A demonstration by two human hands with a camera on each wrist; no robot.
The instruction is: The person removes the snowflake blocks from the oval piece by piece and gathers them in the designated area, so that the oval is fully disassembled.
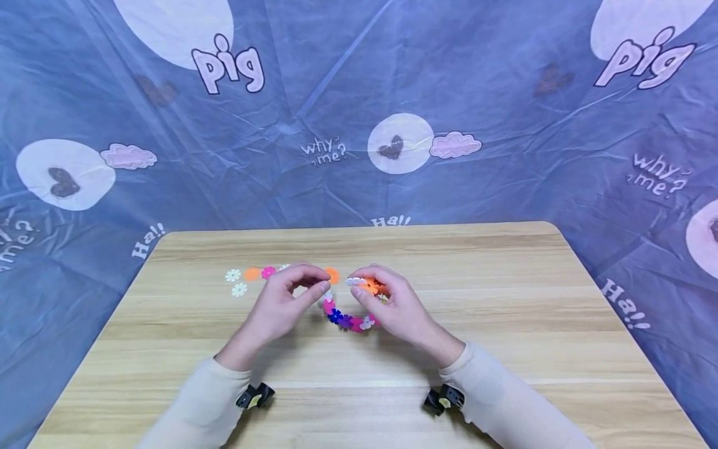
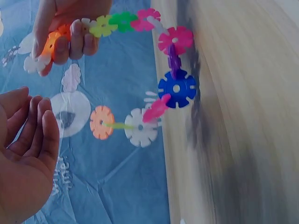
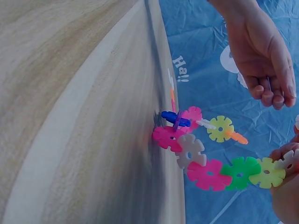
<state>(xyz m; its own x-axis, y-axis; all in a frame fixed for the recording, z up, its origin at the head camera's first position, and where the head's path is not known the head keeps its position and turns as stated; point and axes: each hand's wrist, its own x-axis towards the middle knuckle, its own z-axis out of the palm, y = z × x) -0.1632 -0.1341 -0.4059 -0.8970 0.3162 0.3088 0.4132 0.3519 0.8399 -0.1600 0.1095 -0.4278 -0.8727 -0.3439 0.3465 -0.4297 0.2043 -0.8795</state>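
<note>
A chain of flower-shaped plastic connector discs, in pink, blue, purple, white, green, yellow and orange, hangs in a U between the hands. My right hand grips one end, its fingers curled round orange and white discs, with a white one sticking out past the fingertips. The other end finishes in an orange disc, which hangs free beside my left hand. In the left wrist view the left hand's fingers are loosely bent, with nothing between them and the thumb.
Loose discs lie on the wooden table beyond the left hand: white, orange, pink and another white one. One more white disc is partly hidden behind that hand. A blue printed cloth hangs behind the table.
</note>
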